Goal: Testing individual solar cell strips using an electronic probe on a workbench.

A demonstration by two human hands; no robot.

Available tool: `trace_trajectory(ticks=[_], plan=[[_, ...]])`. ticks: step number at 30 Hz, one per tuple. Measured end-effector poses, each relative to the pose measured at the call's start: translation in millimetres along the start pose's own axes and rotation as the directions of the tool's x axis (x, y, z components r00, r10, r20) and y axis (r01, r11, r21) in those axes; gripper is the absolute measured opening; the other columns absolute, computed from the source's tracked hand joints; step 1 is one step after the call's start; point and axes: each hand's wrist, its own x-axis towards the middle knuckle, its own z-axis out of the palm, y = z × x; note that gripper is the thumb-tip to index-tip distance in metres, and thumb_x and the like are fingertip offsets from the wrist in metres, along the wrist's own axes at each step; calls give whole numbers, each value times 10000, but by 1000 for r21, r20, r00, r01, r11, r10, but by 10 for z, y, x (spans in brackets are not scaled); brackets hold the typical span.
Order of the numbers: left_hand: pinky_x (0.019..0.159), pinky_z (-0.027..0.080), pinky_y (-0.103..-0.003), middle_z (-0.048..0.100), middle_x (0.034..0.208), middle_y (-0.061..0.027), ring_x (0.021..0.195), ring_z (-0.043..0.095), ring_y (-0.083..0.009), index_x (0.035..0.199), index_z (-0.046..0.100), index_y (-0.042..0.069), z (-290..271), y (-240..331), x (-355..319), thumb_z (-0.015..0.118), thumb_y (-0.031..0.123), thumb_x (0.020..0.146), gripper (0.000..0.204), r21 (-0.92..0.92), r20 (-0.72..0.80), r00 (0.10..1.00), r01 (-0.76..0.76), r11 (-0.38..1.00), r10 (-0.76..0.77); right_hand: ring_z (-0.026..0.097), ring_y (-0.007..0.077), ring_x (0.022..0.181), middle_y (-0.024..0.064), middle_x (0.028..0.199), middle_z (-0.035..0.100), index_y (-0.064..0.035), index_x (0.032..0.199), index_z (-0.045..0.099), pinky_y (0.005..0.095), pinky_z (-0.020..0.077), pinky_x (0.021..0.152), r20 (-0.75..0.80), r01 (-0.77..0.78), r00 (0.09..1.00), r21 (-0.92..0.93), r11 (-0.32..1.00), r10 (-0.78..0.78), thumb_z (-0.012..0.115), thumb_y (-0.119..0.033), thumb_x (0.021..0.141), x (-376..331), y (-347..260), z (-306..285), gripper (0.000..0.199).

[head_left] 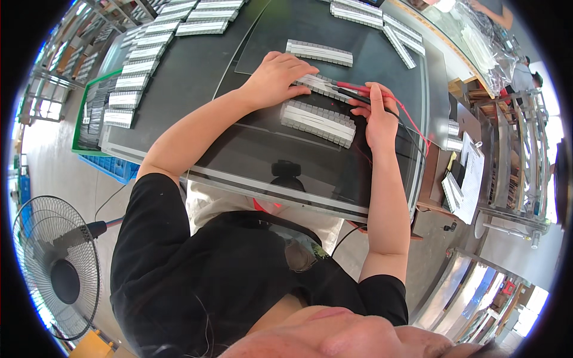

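Note:
Three long grey strips with ribbed edges and white middles lie one behind another on the dark glossy tabletop in front of me. My left hand point(279, 76) grips the left end of the middle strip point(320, 87), thumb on the near side and fingers on the far side. My right hand point(379, 116) pinches a red test probe point(355, 86) and a black test probe point(351, 90) together. Their tips point left, at the middle strip; whether they touch it is too small to tell. Behind lies the far strip point(320, 53); nearer me is the near strip point(318, 124).
Rows of similar strips point(138, 67) line the table's left side, above a green crate point(76, 136). More strips point(399, 45) lie at the far right. Red and black leads point(410, 117) trail past my right wrist. A fan point(59, 268) stands at lower left; a clipboard point(470, 179) lies at right.

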Motion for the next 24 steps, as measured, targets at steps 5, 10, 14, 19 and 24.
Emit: trace_trajectory(ticks=[5,10,14,19,24], plan=[[919,331,-365,603,1008,-19,981,523,-189,1093,567,130,-77,26,38,653,276,753,380,-96,54,996,73,993,-68,631,210,685,122,878,583,-6,1015,522,262,516,544,-21,-3,1000,86,996,5,496,-248,909,25,28,-60,266],[862,394,-362,611,991,-94,931,554,-246,1104,562,90,-252,170,-33,656,271,749,408,-345,191,957,276,897,-221,628,231,638,117,852,579,-15,999,516,278,518,504,-64,23,998,261,965,-6,497,-254,906,25,-7,-109,258],[941,327,-367,582,1061,-59,1031,507,-232,1111,555,110,-391,447,-257,672,256,736,419,-201,181,976,153,968,-117,629,234,631,119,841,577,-12,996,515,278,520,494,-65,22,998,278,960,-4,495,-257,906,34,0,-101,261],[961,301,-368,562,1095,-41,1063,483,-221,1129,537,129,-310,495,-374,669,254,739,430,-137,199,976,113,984,-84,628,231,625,122,841,577,-9,998,512,276,520,491,-64,23,998,254,967,-7,492,-255,907,42,10,-96,263],[934,315,-387,558,1112,-50,1070,474,-237,1123,540,115,-307,273,-131,611,300,781,395,-210,132,988,111,972,-84,629,228,625,126,842,578,-8,1000,510,273,520,488,-59,17,998,242,970,-2,488,-254,909,42,23,-99,263]])
